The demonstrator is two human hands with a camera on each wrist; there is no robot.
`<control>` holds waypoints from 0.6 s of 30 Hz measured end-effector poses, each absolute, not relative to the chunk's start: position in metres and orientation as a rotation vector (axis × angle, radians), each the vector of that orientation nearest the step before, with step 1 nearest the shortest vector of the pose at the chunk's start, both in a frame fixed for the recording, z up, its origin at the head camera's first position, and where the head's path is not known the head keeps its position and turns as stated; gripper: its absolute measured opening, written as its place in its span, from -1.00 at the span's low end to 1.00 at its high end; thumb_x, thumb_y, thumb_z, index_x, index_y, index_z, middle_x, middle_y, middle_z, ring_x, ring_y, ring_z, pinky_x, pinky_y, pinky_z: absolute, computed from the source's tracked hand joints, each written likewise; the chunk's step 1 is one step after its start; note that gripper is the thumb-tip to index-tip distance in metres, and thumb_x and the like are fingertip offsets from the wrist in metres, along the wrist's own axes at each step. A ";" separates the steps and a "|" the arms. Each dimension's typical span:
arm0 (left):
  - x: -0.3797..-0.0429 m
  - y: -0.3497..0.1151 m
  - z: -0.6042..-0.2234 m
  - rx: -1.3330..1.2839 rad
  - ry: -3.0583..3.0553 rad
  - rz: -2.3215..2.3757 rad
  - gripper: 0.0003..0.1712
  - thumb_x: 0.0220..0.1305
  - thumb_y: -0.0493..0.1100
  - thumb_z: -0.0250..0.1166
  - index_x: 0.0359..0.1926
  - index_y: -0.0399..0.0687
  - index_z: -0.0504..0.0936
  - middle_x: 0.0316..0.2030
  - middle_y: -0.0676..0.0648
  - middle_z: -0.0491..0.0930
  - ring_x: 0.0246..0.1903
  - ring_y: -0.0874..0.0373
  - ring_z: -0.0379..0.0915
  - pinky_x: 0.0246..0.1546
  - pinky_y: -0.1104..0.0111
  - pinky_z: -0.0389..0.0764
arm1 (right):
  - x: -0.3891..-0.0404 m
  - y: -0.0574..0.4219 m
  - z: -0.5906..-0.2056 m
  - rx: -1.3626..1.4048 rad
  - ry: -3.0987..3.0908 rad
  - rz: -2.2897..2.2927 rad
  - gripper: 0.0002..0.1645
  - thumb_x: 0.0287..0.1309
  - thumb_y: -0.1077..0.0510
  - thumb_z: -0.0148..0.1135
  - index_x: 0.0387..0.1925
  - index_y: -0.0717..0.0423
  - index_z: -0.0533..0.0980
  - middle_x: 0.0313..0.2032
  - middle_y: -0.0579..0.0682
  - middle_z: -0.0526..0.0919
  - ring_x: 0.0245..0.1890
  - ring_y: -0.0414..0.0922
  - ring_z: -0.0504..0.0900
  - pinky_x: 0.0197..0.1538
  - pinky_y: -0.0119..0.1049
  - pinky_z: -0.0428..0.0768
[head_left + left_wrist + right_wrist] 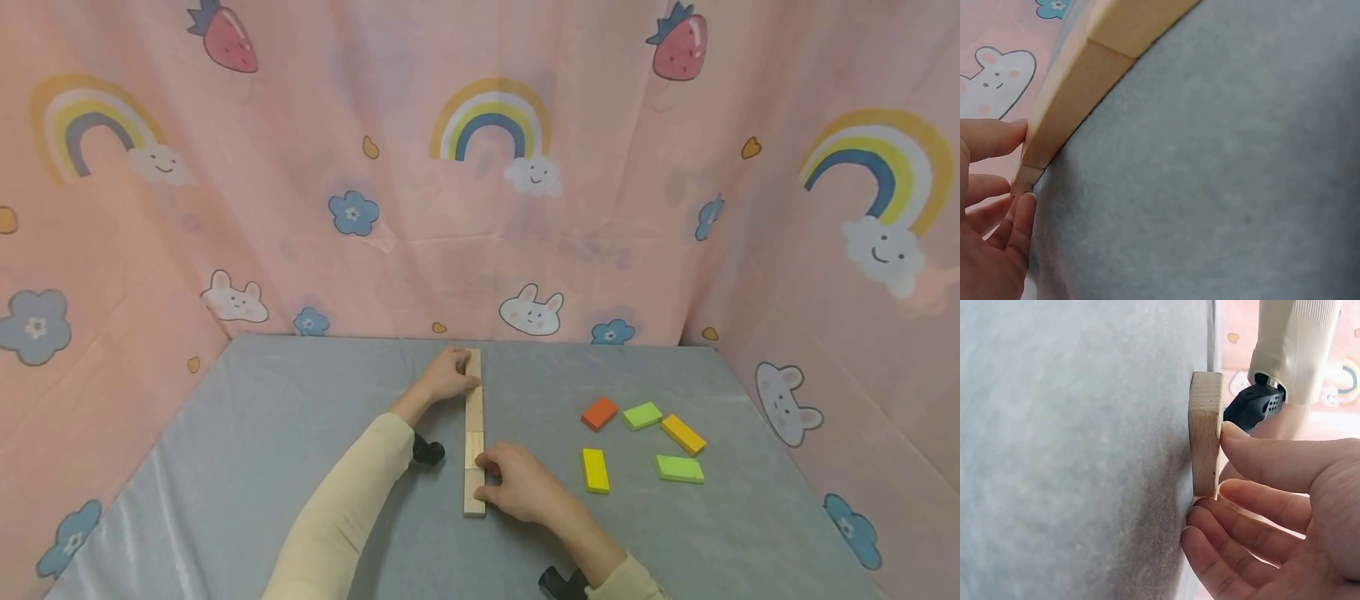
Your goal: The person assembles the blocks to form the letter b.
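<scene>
Several plain wooden blocks lie end to end in a straight row running away from me on the grey cloth. At the far end, my left hand holds the row's last block with thumb and fingertips. The left wrist view shows the block joints meeting closely. My right hand holds the near end from the right, thumb and forefinger bent against the blocks. In the right wrist view, the near wooden block has the thumb along one edge and fingertips at its lower corner.
To the right lie loose coloured blocks: a red block, two green blocks, one farther green block and one nearer green block, and two yellow blocks, including an upright-lying yellow block. A pink patterned curtain encloses the table.
</scene>
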State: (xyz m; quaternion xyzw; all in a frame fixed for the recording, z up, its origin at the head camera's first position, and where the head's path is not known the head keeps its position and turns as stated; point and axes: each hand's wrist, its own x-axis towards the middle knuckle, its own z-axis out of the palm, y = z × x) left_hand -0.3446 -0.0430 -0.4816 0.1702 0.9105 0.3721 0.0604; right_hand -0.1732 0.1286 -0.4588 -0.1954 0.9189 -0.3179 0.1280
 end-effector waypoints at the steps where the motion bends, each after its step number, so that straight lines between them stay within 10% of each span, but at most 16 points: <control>1: -0.344 -0.043 -0.481 0.517 2.760 1.126 -0.26 0.32 -0.12 0.38 0.39 -0.42 0.38 0.38 -0.34 0.35 0.38 -0.24 0.28 0.37 -0.02 0.35 | -0.173 0.129 -0.459 -0.566 2.673 -0.922 -0.54 0.08 0.17 0.54 0.02 0.23 0.64 -0.18 -0.07 0.63 -0.20 -0.15 0.54 -0.07 -0.14 0.60; 18: -0.324 -0.045 -0.476 0.631 2.808 0.921 -0.46 0.35 -0.14 0.34 0.25 -0.36 0.56 0.10 -0.27 0.60 0.01 -0.07 0.53 0.03 0.07 0.61 | -0.170 0.129 -0.457 -0.553 2.685 -0.929 -0.56 0.12 0.16 0.51 0.02 0.23 0.63 -0.16 -0.04 0.65 -0.17 -0.12 0.58 -0.05 -0.09 0.62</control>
